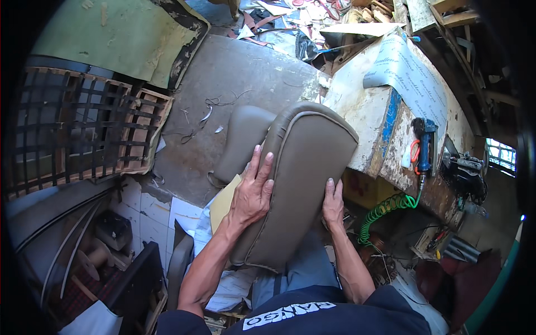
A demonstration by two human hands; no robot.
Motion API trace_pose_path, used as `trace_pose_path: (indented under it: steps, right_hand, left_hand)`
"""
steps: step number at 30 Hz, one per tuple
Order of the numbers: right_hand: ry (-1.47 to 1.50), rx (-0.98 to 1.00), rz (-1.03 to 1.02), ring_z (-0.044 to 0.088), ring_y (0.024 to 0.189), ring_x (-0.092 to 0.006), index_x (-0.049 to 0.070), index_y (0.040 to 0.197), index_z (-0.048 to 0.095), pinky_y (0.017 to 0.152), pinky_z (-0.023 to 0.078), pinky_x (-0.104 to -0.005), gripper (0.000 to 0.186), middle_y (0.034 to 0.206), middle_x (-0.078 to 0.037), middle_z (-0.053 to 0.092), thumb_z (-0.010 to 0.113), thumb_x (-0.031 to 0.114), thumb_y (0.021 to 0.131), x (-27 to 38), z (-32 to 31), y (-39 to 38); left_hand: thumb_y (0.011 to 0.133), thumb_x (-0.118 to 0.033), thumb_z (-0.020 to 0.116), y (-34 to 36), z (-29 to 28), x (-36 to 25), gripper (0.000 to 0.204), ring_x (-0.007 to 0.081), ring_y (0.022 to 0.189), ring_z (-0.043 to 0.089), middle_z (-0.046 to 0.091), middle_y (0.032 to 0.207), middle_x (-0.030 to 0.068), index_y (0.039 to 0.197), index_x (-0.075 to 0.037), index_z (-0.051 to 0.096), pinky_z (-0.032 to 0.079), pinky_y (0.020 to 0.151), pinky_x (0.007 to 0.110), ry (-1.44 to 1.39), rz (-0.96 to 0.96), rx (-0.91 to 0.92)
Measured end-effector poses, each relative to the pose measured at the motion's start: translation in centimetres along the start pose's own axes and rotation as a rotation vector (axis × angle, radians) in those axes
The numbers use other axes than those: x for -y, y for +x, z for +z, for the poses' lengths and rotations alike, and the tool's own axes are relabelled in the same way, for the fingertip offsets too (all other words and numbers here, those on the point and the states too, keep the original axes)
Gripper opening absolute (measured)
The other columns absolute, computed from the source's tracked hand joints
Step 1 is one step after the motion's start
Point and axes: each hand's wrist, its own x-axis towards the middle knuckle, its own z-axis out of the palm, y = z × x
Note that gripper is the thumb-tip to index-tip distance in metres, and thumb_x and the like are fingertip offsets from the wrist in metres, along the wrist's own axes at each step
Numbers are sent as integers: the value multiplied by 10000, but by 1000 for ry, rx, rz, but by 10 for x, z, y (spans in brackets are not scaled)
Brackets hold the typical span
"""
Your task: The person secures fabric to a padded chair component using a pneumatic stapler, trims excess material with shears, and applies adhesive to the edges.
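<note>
A padded brown-grey upholstered cushion [310, 178] with piped seams stands tilted in front of me, its lower end at my lap. My left hand [251, 195] presses along its left side, fingers extended upward over the seam. My right hand [333, 204] grips its right edge, with the fingertips on the front face and the thumb side partly hidden. Between them the two hands hold the cushion. Behind it lies a second padded piece [241, 139] in the same covering, partly hidden by the first. A yellowish foam or board piece [223, 206] shows beside my left wrist.
A worn workbench [357, 123] at the right bears a blue air tool [425, 148] with a coiled green hose [385, 212]. At the left stands a wooden frame with black webbing [72, 123]. Scraps [279, 22] lie heaped at the far side, and loose threads [209, 111] on the grey surface.
</note>
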Motion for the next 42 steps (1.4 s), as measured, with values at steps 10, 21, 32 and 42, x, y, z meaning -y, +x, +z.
trace_pose_path:
  steps: [10,21,32,42]
  right_hand:
    - [41,-36,-90,506,1347,-466,20,1580,166,1117,401,-498,678,1484,-320,457,309,497,1120,-22,19,7]
    - [83,-36,-102,541,1306,-448,-3,1542,225,1074,431,-495,711,1435,-309,504,398,521,1093,-11,15,6]
    - [120,33,-114,573,1258,-478,-6,1526,245,1042,450,-508,791,1382,-322,547,440,599,1055,-20,4,13]
    - [167,91,-109,603,1214,-478,3,1497,273,1007,469,-521,826,1331,-294,586,480,644,1020,-24,3,18]
  left_hand:
    - [999,-151,587,12,-1,-23,654,543,1280,551,274,1617,341,1595,-343,400,563,963,517,209,-53,61]
    - [924,-85,541,29,-17,-4,834,567,1267,548,97,1690,312,1666,-273,211,535,1005,518,84,51,144]
    - [800,-71,542,24,1,-21,771,503,1449,412,351,1624,286,1567,-85,462,387,1163,554,413,188,-37]
    - [949,-156,609,-29,37,-64,494,424,1505,366,491,1567,178,1423,-15,606,248,1222,627,710,214,65]
